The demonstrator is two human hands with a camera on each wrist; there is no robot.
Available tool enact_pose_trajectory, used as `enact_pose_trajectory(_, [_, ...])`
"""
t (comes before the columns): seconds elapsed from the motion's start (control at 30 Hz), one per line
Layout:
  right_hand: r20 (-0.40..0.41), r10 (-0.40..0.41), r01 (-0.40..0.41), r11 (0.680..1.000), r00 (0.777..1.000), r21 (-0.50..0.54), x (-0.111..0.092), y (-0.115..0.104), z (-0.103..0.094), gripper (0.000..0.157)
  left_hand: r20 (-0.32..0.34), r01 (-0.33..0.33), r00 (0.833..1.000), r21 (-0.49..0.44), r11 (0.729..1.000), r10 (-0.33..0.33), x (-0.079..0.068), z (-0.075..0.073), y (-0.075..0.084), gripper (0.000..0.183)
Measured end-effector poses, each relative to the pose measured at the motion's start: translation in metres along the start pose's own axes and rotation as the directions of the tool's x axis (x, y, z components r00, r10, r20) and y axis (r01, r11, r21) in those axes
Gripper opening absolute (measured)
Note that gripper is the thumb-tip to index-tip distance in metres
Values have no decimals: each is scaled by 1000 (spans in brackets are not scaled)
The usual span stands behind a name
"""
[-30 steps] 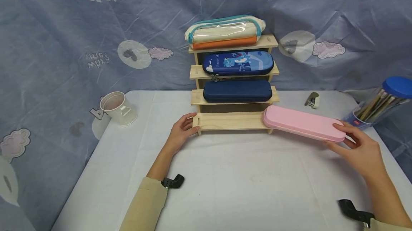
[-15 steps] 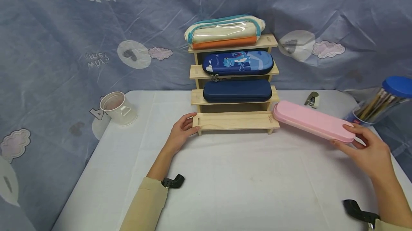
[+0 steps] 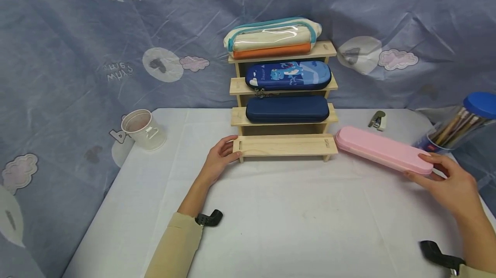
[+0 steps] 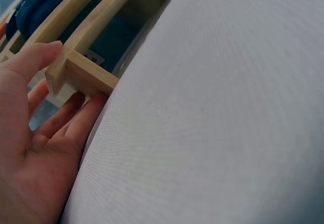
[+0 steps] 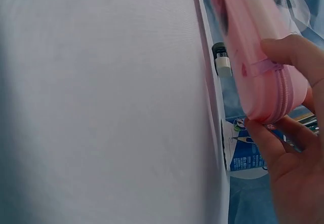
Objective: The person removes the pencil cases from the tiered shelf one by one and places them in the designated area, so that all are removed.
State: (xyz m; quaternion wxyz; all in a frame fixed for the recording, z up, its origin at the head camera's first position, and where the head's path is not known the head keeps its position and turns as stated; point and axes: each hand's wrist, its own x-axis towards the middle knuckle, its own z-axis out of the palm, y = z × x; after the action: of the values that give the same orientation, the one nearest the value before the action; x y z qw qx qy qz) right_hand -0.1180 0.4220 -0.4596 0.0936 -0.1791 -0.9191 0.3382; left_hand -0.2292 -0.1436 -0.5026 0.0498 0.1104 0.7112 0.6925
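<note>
While R hand point(image 3: 453, 182) grips pink case point(image 3: 382, 149) by its R end, opp. end just beside btm tier point(image 3: 285, 145) of wooden rack point(image 3: 283, 130), L hand point(image 3: 218, 160) holds that tier's L end; navy case point(image 3: 287, 109), dino case point(image 3: 288, 75) & clear-window pouch point(image 3: 273, 38) occupy tiers above.

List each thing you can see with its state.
Pink case, closed, held at one end
Right hand, gripping that case
Wooden rack, upright
Left hand, gripping its lowest shelf
Navy case, closed
Dinosaur case, closed
Cream pouch, zip unclear
White pot, open-topped
Clear jar, blue lid on
Stapler-like item, state unclear
</note>
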Motion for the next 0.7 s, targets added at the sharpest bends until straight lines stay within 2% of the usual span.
enact_pose_trajectory(0.13, [25,-7,8,999,1000,-39,3,5,-1,84,3,-1,1000,2,1000,1,0,0,0,59])
enact_pose_trajectory(0.27, [89,-2,5,1000,996,-31,8,11,-1,88,12,-8,1000,-11,1000,9,0,0,-1,59])
enact_pose_trajectory(0.47, [142,-62,65,998,988,-13,11,23,3,82,18,-7,1000,-17,1000,7,1,-1,-1,59])
enact_pose_trajectory(0.7, [151,-68,73,997,986,-25,10,13,-2,80,23,-9,1000,-33,999,10,1,-1,-2,58])
